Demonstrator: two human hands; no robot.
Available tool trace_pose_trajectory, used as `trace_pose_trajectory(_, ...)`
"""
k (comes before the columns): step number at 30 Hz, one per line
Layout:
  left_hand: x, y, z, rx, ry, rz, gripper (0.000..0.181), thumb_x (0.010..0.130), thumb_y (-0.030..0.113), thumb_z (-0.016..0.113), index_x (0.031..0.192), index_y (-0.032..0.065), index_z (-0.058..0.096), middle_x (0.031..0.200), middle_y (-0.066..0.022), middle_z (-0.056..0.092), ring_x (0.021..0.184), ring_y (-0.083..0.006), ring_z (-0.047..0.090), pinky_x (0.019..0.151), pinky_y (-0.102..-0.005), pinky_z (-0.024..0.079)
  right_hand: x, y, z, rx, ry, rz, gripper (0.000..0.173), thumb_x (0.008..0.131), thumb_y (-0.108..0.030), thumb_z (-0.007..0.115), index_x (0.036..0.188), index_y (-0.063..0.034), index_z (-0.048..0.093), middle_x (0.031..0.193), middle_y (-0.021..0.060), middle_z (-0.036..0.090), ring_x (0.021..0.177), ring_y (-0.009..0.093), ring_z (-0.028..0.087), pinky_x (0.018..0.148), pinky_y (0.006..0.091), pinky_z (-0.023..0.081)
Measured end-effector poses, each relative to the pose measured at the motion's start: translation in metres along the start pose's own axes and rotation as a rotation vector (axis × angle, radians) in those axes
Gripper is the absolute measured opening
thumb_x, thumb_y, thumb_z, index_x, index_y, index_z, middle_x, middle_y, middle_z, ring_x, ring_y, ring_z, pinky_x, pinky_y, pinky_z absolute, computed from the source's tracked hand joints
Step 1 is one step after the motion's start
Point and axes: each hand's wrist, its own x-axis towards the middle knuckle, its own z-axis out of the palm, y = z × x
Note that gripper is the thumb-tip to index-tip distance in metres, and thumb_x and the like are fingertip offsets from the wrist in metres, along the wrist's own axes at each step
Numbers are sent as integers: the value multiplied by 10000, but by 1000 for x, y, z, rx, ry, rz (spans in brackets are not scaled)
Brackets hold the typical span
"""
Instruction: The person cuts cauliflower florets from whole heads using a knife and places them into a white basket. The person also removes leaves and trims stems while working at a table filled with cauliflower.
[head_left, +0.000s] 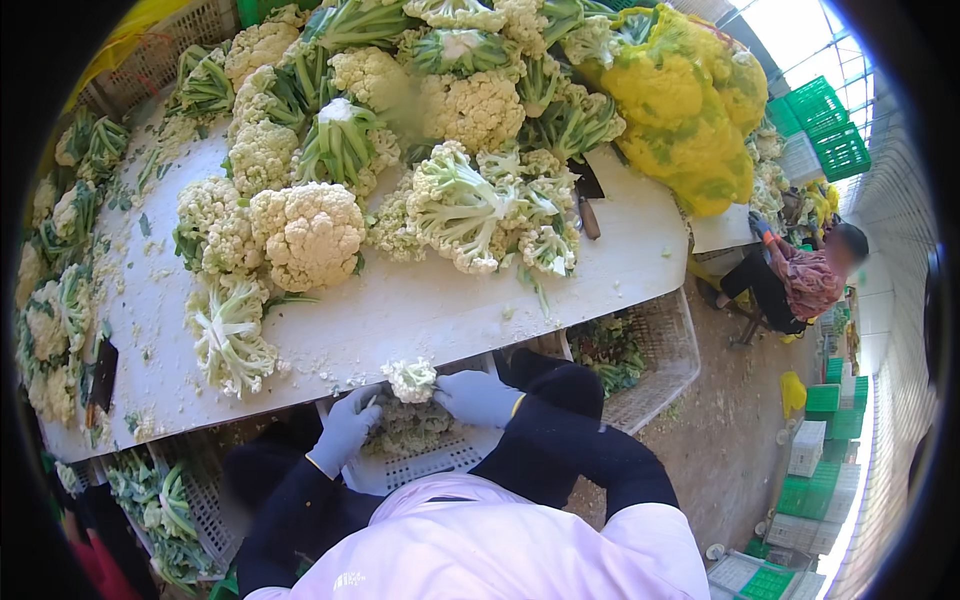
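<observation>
Both my hands wear grey-blue gloves and meet over a white plastic crate (450, 457) between my knees, with cauliflower pieces (412, 431) inside. My right hand (476, 397) holds a small cauliflower floret (411, 379) by its right side, just off the table's front edge. At the floret's lower left is my left hand (346, 429), its fingers curled around something small and pale that is mostly hidden. On the white table (390, 322) lie whole cauliflower heads (307, 236) and a cut-open cauliflower head (461, 206).
A cleaver with a wooden handle (589, 217) lies right of the cut pieces; another blade (103, 375) is at far left. A yellow mesh sack of cauliflower (675, 112) sits at the back right. Crates of leaves (615, 367) stand beneath the table. A co-worker (806, 277) sits at right.
</observation>
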Motion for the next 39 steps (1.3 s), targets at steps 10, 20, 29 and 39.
trace_pose_trajectory(10, 19, 43, -7, 328, -152, 30, 467, 950, 245, 665, 1342, -4, 629, 1246, -192, 711, 1102, -278, 702, 982, -369, 534, 35, 132, -165, -514, 853, 630, 434, 901, -315, 722, 1173, 5, 613, 909, 212, 710, 887, 387, 696, 776, 456, 557)
trace_pose_trajectory(20, 44, 125, 1, 108, -72, 140, 615, 967, 270, 685, 1486, 7, 487, 1357, -191, 636, 1188, -267, 658, 998, -370, 529, -19, 163, -217, 791, 1096, 406, 206, 991, -218, 647, 1079, -34, 675, 768, 38, 637, 571, 125, 567, 479, 278, 439)
trace_pose_trajectory(29, 65, 134, 18, 161, 350, 622, 943, 922, 275, 788, 1629, 55, 204, 1511, -215, 471, 1308, -297, 561, 1090, -403, 465, 39, -31, -130, 824, 814, 237, 250, 1028, -226, 635, 1169, -20, 649, 813, 12, 651, 590, 68, 571, 497, 220, 443)
trace_pose_trajectory(39, 69, 116, -4, -174, 583, 607, 462, 1015, 249, 675, 1365, -6, 516, 1228, -132, 638, 1107, -199, 620, 965, -335, 495, 36, -76, -53, -205, 779, -113, 87, 967, -96, 581, 1037, -53, 553, 946, 186, 578, 751, 397, 632, 614, 458, 539)
